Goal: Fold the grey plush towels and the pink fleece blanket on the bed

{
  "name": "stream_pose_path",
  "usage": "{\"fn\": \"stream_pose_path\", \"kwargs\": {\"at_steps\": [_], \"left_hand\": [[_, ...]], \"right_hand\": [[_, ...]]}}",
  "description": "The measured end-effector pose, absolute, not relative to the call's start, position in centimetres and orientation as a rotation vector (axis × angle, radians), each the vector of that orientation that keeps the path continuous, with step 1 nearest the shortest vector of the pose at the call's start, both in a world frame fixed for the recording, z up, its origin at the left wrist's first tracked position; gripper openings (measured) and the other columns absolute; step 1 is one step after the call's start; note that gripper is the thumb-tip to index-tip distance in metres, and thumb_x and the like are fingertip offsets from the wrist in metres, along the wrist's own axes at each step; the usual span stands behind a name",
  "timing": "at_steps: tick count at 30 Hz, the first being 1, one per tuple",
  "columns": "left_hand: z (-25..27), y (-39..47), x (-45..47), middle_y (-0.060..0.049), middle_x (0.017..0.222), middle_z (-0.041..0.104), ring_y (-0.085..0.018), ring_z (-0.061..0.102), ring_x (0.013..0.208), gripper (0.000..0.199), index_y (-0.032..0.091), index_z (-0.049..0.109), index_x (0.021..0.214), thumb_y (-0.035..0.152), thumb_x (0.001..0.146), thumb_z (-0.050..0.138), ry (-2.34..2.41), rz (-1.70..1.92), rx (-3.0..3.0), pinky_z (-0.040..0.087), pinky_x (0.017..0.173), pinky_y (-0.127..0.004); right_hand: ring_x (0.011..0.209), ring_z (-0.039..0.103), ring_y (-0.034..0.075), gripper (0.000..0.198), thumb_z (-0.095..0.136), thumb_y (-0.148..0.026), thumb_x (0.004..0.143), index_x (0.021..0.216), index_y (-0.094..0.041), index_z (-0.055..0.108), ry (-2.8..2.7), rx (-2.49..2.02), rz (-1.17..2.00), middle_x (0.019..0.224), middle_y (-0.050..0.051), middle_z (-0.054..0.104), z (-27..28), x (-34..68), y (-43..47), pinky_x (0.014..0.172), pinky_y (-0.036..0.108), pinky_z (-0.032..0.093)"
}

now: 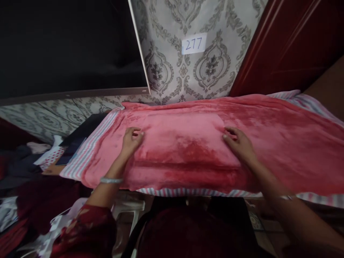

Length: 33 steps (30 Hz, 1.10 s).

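A pink plush blanket (pixel 290 143) is spread over a long surface in front of me. In its middle is a raised, rectangular pink plush bundle (pixel 182 139), with a darker red patch and a crease along its near side. My left hand (pixel 133 139) is at the bundle's left edge, its thumb and fingers curled together at the plush. At the right edge my right hand (pixel 239 143) has its thumb and fingers bent in the same way. Small dents show in the plush by the fingertips. Whether the bundle is folded cloth or something covered, I cannot tell.
A striped cloth (pixel 91 143) shows beneath the blanket's edges. Behind stand a large dark screen (pixel 70 46) and a patterned wall with a paper (pixel 194 43) marked 277. Red-brown wood (pixel 290 46) rises at right. Piled clothes (pixel 40 193) lie at left, near a white stool (pixel 129 206).
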<state>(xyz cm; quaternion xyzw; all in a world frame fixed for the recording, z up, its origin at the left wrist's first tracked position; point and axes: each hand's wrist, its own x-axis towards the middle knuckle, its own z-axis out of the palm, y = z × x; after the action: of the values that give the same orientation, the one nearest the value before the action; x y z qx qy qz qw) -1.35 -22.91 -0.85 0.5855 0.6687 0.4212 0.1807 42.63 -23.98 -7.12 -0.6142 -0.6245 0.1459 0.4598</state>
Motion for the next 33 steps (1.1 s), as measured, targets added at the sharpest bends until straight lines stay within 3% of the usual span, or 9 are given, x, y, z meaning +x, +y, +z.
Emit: {"fn": "stream_pose_path", "kwargs": {"at_steps": [2, 5, 8, 13, 21, 24, 27, 30, 33], "left_hand": [[-0.5, -25.0, -0.8, -0.012, 0.131, 0.068, -0.027, 0.061, 0.122, 0.044, 0.020, 0.070, 0.116, 0.050, 0.087, 0.056, 1.783, 1.065, 2.024, 0.049, 0.104, -0.040], [-0.3, -26.8, 0.9, -0.014, 0.156, 0.051, -0.030, 0.039, 0.150, 0.059, 0.019, 0.059, 0.142, 0.052, 0.094, 0.050, 1.633, 0.745, 2.420, 0.027, 0.125, -0.048], [-1.6, -26.4, 2.1, -0.016, 0.169, 0.029, -0.034, 0.020, 0.158, 0.072, 0.017, 0.044, 0.156, 0.055, 0.095, 0.052, 1.696, 0.479, 2.505, 0.016, 0.128, -0.056], [-5.3, -24.6, 1.1, -0.019, 0.172, 0.019, -0.035, 0.014, 0.160, 0.075, 0.020, 0.034, 0.161, 0.058, 0.098, 0.047, 1.809, 0.341, 2.439, 0.022, 0.124, -0.061], [-4.2, -24.6, 0.2, -0.019, 0.170, 0.023, -0.036, 0.019, 0.158, 0.076, 0.023, 0.040, 0.159, 0.060, 0.094, 0.052, 1.782, 0.343, 2.377, 0.024, 0.123, -0.062], [-2.0, -23.9, 1.5, -0.019, 0.164, 0.039, -0.037, 0.031, 0.154, 0.068, 0.023, 0.049, 0.153, 0.060, 0.096, 0.047, 1.837, 0.311, 2.354, 0.022, 0.122, -0.064], [0.2, -21.4, 4.6, -0.018, 0.157, 0.049, -0.033, 0.039, 0.150, 0.058, 0.020, 0.051, 0.150, 0.049, 0.100, 0.040, 1.834, 0.398, 2.443, 0.022, 0.124, -0.058], [2.0, -17.2, 8.3, -0.019, 0.160, 0.045, -0.033, 0.038, 0.151, 0.059, 0.018, 0.047, 0.153, 0.043, 0.101, 0.041, 1.768, 0.373, 2.463, 0.025, 0.124, -0.057], [2.8, -13.1, 10.6, -0.023, 0.162, 0.040, -0.036, 0.033, 0.153, 0.062, 0.016, 0.044, 0.154, 0.045, 0.100, 0.043, 1.851, 0.285, 2.394, 0.024, 0.122, -0.062]], "right_hand": [[0.128, 0.056, 0.034, 0.051, 0.059, -0.054, 0.089, 0.129, -0.024, 0.068, -1.692, -1.437, 0.249, 0.135, 0.014, 0.066, -6.1, 41.7, -25.3, 0.114, 0.055, 0.039], [0.145, 0.041, 0.036, 0.058, 0.055, -0.057, 0.094, 0.142, -0.026, 0.061, -1.922, -1.387, 0.143, 0.154, 0.012, 0.052, -4.8, 38.9, -26.4, 0.122, 0.057, 0.027], [0.154, 0.026, 0.039, 0.065, 0.052, -0.058, 0.096, 0.153, -0.027, 0.050, -2.074, -1.505, 0.081, 0.166, 0.008, 0.037, -5.2, 36.2, -26.3, 0.124, 0.063, 0.019], [0.155, 0.022, 0.038, 0.066, 0.049, -0.056, 0.098, 0.158, -0.030, 0.042, -2.165, -1.671, 0.030, 0.169, 0.006, 0.030, -7.8, 35.2, -25.6, 0.124, 0.064, 0.015], [0.155, 0.023, 0.040, 0.067, 0.052, -0.054, 0.098, 0.159, -0.027, 0.043, -2.180, -1.720, 0.076, 0.169, 0.008, 0.029, -7.1, 35.1, -25.9, 0.124, 0.064, 0.016], [0.151, 0.034, 0.038, 0.067, 0.056, -0.047, 0.095, 0.158, -0.024, 0.045, -2.262, -1.680, 0.194, 0.164, 0.011, 0.038, -5.2, 35.7, -24.6, 0.123, 0.060, 0.027], [0.144, 0.046, 0.032, 0.066, 0.051, -0.038, 0.097, 0.158, -0.015, 0.045, -2.216, -1.648, 0.255, 0.158, 0.015, 0.047, -2.1, 35.7, -21.6, 0.121, 0.046, 0.035], [0.145, 0.045, 0.029, 0.063, 0.045, -0.031, 0.099, 0.158, -0.008, 0.043, -2.082, -1.728, 0.197, 0.159, 0.017, 0.046, 0.9, 34.3, -17.7, 0.121, 0.040, 0.035], [0.145, 0.044, 0.032, 0.059, 0.042, -0.032, 0.102, 0.157, -0.013, 0.043, -2.004, -1.914, 0.242, 0.159, 0.016, 0.046, 1.9, 32.4, -14.7, 0.118, 0.047, 0.037]]}}
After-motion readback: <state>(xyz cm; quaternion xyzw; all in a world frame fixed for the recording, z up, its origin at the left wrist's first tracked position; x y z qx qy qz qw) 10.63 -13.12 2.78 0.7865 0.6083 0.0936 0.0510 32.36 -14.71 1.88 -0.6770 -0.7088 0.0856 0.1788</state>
